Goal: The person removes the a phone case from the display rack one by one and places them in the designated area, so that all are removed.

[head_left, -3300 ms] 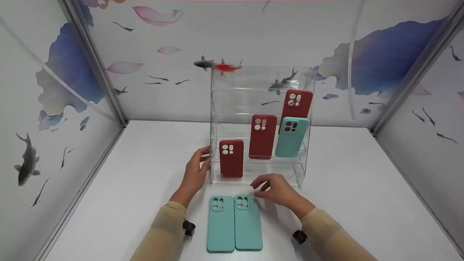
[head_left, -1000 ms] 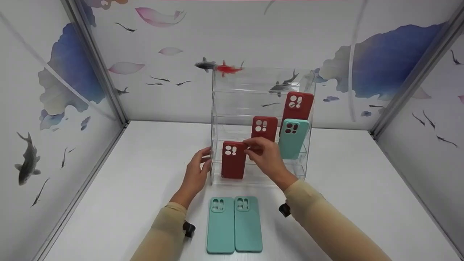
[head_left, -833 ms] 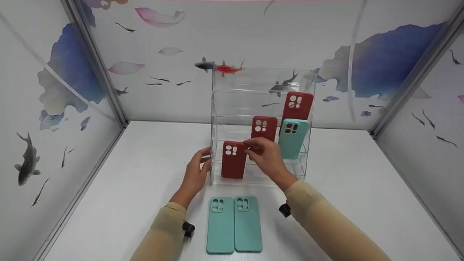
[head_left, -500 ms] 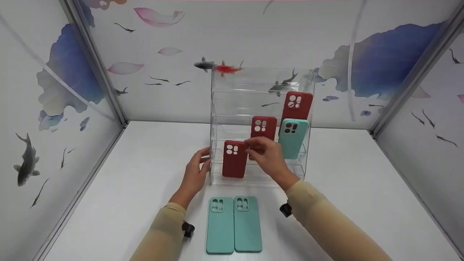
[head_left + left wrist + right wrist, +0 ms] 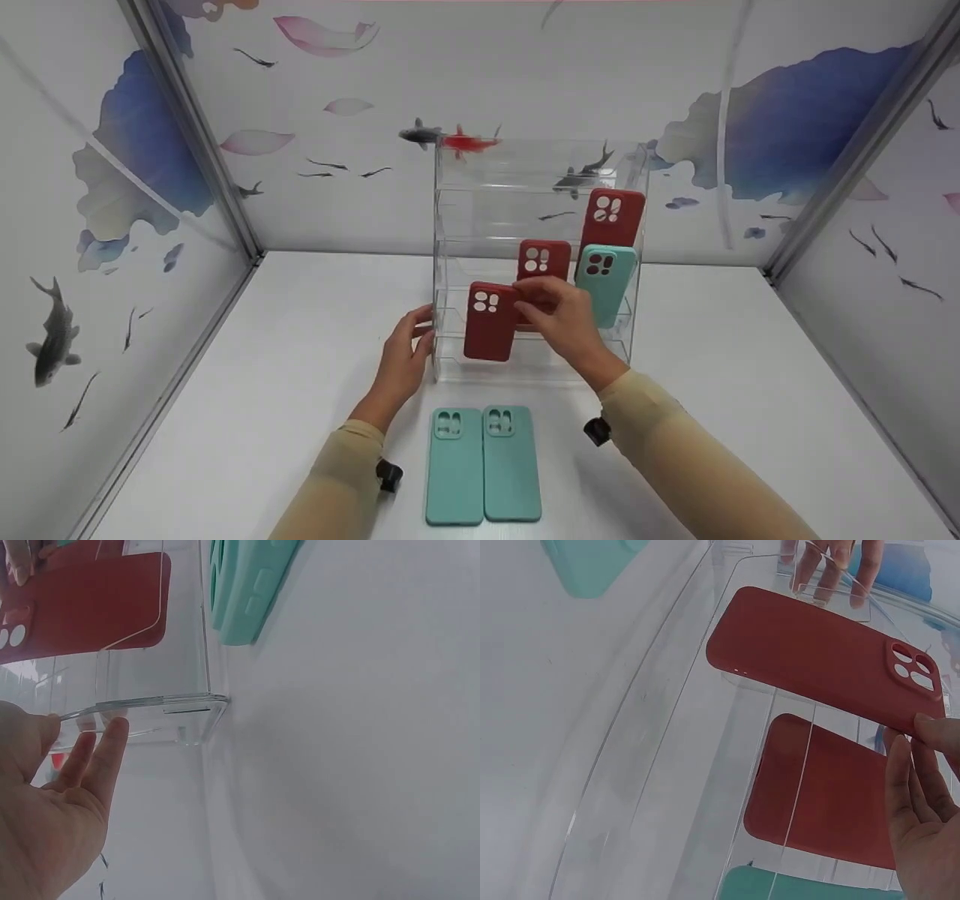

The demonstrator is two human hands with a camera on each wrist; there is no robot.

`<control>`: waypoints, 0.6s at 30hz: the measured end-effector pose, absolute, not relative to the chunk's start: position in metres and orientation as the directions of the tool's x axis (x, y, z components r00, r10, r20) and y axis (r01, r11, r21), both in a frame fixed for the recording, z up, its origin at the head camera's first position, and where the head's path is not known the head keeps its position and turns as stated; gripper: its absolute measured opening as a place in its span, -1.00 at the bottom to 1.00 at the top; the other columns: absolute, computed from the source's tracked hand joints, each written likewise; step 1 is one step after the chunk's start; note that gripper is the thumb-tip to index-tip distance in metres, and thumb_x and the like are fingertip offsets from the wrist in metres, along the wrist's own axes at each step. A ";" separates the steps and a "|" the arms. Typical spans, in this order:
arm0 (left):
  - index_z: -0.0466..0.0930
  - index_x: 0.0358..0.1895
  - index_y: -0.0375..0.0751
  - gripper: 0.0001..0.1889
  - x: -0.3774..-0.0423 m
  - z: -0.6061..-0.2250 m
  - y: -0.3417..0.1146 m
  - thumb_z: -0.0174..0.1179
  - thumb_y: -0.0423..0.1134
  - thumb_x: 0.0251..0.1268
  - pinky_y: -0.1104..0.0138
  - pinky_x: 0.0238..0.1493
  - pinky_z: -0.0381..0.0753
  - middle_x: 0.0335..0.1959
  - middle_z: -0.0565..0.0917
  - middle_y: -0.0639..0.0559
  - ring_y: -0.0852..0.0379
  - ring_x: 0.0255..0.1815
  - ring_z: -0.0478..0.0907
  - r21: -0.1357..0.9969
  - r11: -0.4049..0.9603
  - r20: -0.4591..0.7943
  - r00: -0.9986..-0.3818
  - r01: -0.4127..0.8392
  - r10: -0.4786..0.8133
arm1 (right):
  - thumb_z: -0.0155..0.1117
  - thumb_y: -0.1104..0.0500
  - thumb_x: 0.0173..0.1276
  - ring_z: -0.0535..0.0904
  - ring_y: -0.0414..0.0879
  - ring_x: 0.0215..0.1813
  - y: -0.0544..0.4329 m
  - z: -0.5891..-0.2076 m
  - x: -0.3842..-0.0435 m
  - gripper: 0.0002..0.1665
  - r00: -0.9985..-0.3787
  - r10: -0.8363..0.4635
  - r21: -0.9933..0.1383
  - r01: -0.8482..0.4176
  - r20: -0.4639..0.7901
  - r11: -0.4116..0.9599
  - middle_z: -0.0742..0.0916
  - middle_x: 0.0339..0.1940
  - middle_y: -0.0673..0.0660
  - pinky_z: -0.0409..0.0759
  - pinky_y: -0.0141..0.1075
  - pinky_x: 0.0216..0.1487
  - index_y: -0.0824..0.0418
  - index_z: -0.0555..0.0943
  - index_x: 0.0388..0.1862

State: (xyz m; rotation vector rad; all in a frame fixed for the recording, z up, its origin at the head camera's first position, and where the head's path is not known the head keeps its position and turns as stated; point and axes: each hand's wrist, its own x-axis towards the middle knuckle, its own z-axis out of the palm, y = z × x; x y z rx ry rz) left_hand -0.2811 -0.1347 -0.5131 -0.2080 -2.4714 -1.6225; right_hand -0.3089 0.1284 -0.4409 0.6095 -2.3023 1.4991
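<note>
My right hand (image 5: 562, 307) pinches a red phone case (image 5: 489, 330) by its upper right edge, in front of the clear acrylic display rack (image 5: 439, 225). In the right wrist view the case tilts across the lower tier, thumb on its back near the camera cutouts. My left hand (image 5: 67, 795) holds the left side panel of the rack near the bottom, thumb on one side and fingers on the other. A second red case (image 5: 544, 259), partly hidden by the right hand, stands in a middle tier. Farther right are a teal case (image 5: 606, 285) and, behind it, another red case (image 5: 616, 214).
Two teal phone cases (image 5: 454, 472) lie side by side on the white table (image 5: 322, 300), between the forearms and in front of the rack. Printed walls (image 5: 337, 195) enclose the table at the back and both sides.
The right hand has gone from beside the teal cases up to the lowest red case and gripped its edge. That case has now risen and shifted right. The left hand stays at the rack.
</note>
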 end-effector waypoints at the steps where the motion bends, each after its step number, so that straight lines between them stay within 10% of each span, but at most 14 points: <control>1: 0.30 0.52 -0.01 -0.54 -0.281 -0.513 -0.134 0.01 -0.24 0.67 0.24 0.32 0.68 0.42 0.48 -0.10 0.00 0.37 0.51 0.893 0.397 0.224 -0.974 0.214 0.021 | 0.49 0.28 0.34 0.80 -0.01 0.04 0.129 -0.440 -0.309 -0.68 -0.856 -0.169 -0.780 -0.516 0.489 0.353 0.83 -0.01 0.09 0.79 -0.08 0.17 0.11 0.75 0.07; 18: 0.30 0.52 -0.03 -0.54 -0.279 -0.513 -0.136 0.02 -0.26 0.66 0.20 0.34 0.68 0.43 0.48 -0.11 -0.01 0.37 0.51 0.892 0.395 0.227 -0.974 0.217 0.021 | 0.46 0.22 0.39 0.78 -0.12 0.05 0.148 -0.422 -0.297 -0.67 -0.859 -0.195 -0.788 -0.513 0.474 0.340 0.83 0.02 -0.04 0.78 -0.26 0.15 0.02 0.74 0.10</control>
